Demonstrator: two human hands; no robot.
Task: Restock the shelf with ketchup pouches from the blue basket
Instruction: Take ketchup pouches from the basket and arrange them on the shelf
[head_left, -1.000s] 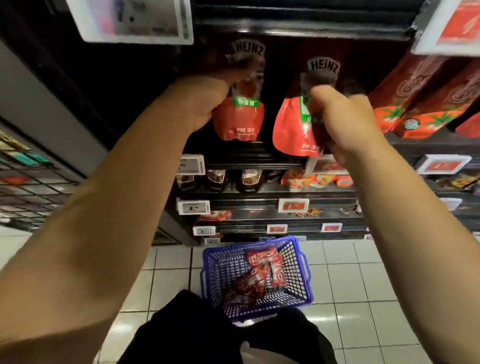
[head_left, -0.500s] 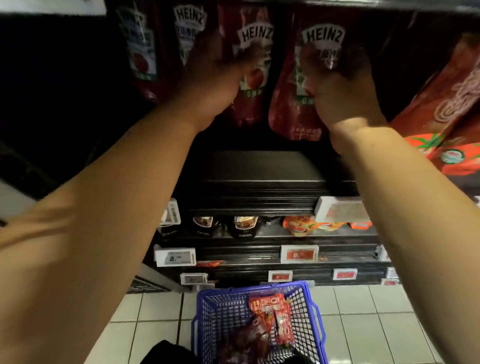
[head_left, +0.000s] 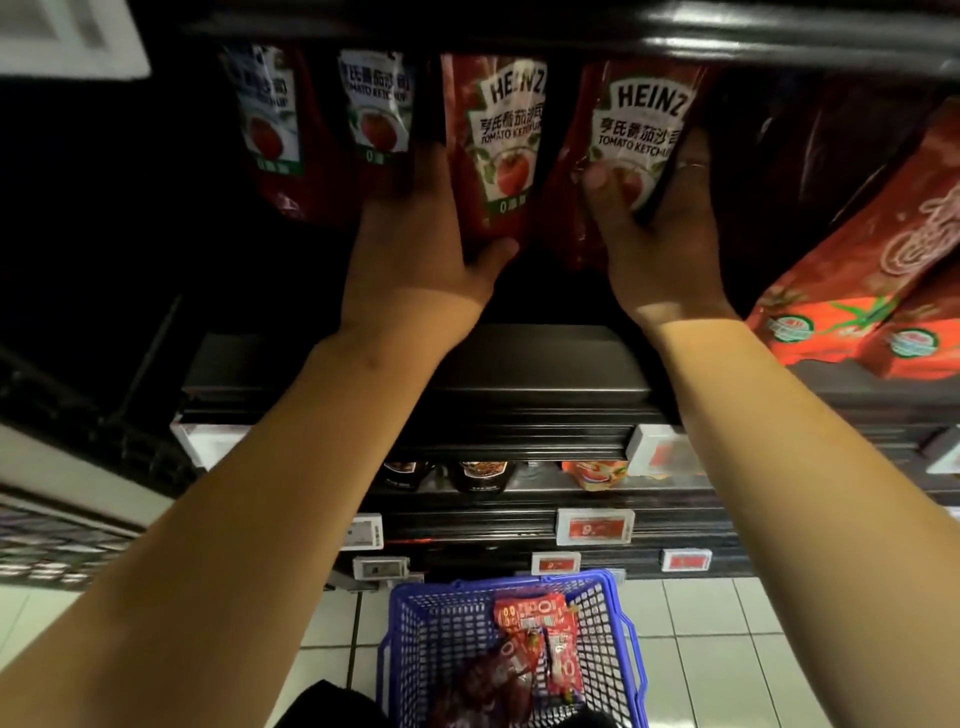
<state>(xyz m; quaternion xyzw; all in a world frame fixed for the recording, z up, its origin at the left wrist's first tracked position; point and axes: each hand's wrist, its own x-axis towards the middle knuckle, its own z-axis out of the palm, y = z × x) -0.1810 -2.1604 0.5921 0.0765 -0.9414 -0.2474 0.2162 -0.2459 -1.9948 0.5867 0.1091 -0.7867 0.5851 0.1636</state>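
Observation:
Both my hands are raised into the dark shelf (head_left: 519, 384). My left hand (head_left: 415, 244) grips a red Heinz ketchup pouch (head_left: 498, 145) from its left side, thumb under its bottom edge. My right hand (head_left: 660, 239) holds a second Heinz pouch (head_left: 623, 130), thumb on its front and fingers behind its right edge. Two more Heinz pouches (head_left: 270, 124) (head_left: 376, 114) stand to the left in the same row. On the floor below sits the blue basket (head_left: 415, 623) with several red pouches (head_left: 535, 623) inside.
Orange-red pouches of another brand (head_left: 857, 291) lean at the right of the shelf. Lower shelves carry price tags (head_left: 595, 527), dark jars (head_left: 483, 475) and an orange packet (head_left: 597, 473). The upper shelf edge (head_left: 571, 31) runs overhead. The floor is white tile (head_left: 727, 649).
Both hands have carried their pouches up and deeper into the shelf, and the pouches now stand upright in the row. The view has tilted up and closer.

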